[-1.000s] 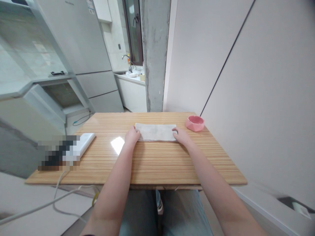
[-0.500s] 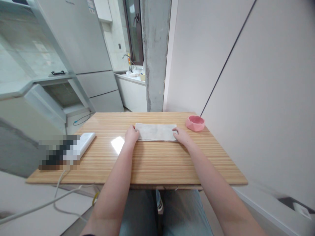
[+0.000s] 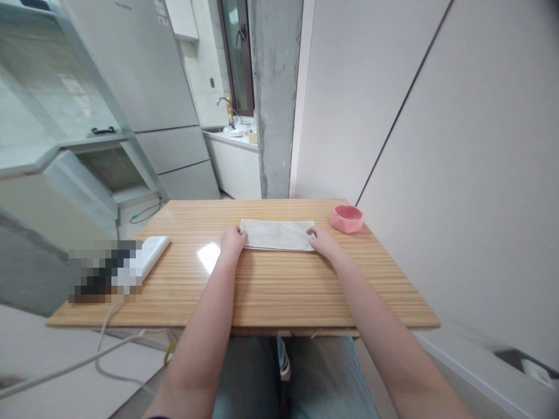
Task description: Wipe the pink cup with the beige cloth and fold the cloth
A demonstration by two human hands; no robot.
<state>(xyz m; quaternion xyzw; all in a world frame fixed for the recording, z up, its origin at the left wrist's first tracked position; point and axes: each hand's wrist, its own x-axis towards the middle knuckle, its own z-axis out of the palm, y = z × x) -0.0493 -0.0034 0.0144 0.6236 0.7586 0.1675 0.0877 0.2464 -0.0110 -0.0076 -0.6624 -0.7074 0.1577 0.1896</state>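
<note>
A white cloth (image 3: pixel 278 235), folded into a long flat strip, lies crosswise on the wooden table (image 3: pixel 288 291). My left hand (image 3: pixel 233 240) is closed at the cloth's left end, thumb and fingers pinching its edge. At the opposite end my right hand (image 3: pixel 321 240) grips the right edge, with the thumb and forefinger curled over it. Both hands rest low, close to the tabletop. The fingers beneath the cloth's ends are partly hidden.
A pink faceted bowl (image 3: pixel 346 219) stands near the table's right edge, beside the wall. On the left lies a white flat box-like object (image 3: pixel 152 250), partly blurred out, with a cable (image 3: pixel 102 331) hanging below. A sink faucet (image 3: pixel 226 105) shows behind.
The fingers of my left hand have shifted slightly at the cloth's left end. The cloth and my right hand stay practically where they were.
</note>
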